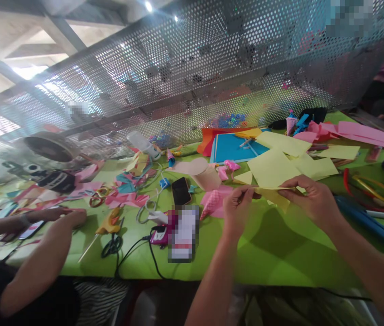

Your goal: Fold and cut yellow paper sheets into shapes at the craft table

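Note:
A piece of yellow paper (273,194) is stretched between my two hands above the green table. My left hand (239,206) pinches its left end, and my right hand (309,197) pinches the right end between thumb and fingers. The paper appears nearly edge-on, with a flap hanging below the top edge. Behind it lie several pale yellow sheets (275,167), some overlapping a blue sheet (231,148). Just left of my left hand, a pink paper cone (211,202) rests on a pink sheet.
A phone (181,191), a blurred-out phone (184,235) and a black cable lie to the left. Scissors (112,244) sit near a yellow paper flower (111,222). A co-worker's arms (54,235) reach in at far left. A perforated metal screen (178,81) stands behind the table.

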### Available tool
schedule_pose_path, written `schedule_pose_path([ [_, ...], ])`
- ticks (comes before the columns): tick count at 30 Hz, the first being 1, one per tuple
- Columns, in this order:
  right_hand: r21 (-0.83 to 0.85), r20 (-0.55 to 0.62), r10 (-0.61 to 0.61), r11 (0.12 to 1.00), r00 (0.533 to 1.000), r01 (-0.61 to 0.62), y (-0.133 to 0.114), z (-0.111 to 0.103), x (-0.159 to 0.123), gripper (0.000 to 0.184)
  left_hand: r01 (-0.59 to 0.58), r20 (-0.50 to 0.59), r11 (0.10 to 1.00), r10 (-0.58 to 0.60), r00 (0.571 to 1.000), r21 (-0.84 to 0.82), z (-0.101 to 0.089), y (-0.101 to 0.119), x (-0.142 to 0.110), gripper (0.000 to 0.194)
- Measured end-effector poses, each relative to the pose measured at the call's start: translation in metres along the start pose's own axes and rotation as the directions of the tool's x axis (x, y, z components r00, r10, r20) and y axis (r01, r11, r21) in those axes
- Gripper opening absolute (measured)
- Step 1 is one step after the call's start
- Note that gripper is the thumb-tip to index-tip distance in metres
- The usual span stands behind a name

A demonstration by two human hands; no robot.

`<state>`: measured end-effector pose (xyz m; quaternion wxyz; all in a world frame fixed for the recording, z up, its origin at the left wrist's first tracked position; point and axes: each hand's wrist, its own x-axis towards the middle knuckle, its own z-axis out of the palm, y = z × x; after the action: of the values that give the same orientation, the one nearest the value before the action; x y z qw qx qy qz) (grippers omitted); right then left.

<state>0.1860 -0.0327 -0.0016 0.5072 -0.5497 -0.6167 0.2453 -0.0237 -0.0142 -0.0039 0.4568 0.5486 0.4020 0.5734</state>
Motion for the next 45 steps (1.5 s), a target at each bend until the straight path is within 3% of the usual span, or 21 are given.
schedule_pose_path([
  [7, 0.029, 0.042, 0.031, 0.999, 0.999, -0.032, 0.001, -0.002, -0.001, 0.026, 0.054, 0.01, 0.996, -0.053, 0.999, -0.066, -0.001, -0.005, 0.002, 0.027],
  [14, 0.017, 0.07, 0.079, 0.997, 0.994, -0.08, 0.004, 0.0, 0.0, 0.033, 0.173, 0.116, 0.982, -0.163, 0.98, -0.08, -0.007, -0.004, 0.005, 0.034],
  [18, 0.009, 0.1, 0.112, 0.993, 0.989, -0.114, 0.006, 0.003, -0.001, 0.034, 0.058, 0.166, 0.99, -0.079, 0.983, 0.128, -0.008, 0.0, 0.004, 0.033],
  [22, 0.027, 0.101, 0.107, 0.994, 0.989, -0.11, 0.004, 0.004, -0.002, 0.035, -0.103, 0.217, 0.927, 0.024, 0.976, 0.361, -0.007, -0.001, 0.005, 0.019],
  [33, 0.042, 0.161, 0.126, 0.99, 0.979, -0.135, -0.003, 0.002, 0.0, 0.035, -0.086, 0.221, 0.926, 0.003, 0.975, 0.369, -0.007, -0.001, 0.006, 0.018],
  [42, -0.04, 0.118, 0.054, 0.998, 0.992, -0.049, 0.002, 0.003, 0.001, 0.029, -0.029, 0.283, 0.934, -0.078, 0.956, 0.356, -0.009, -0.002, 0.005, 0.019],
  [45, -0.096, 0.117, -0.001, 0.995, 0.993, 0.012, 0.006, 0.002, 0.001, 0.026, -0.06, 0.301, 0.922, -0.063, 0.951, 0.383, -0.011, 0.0, 0.006, 0.018],
])
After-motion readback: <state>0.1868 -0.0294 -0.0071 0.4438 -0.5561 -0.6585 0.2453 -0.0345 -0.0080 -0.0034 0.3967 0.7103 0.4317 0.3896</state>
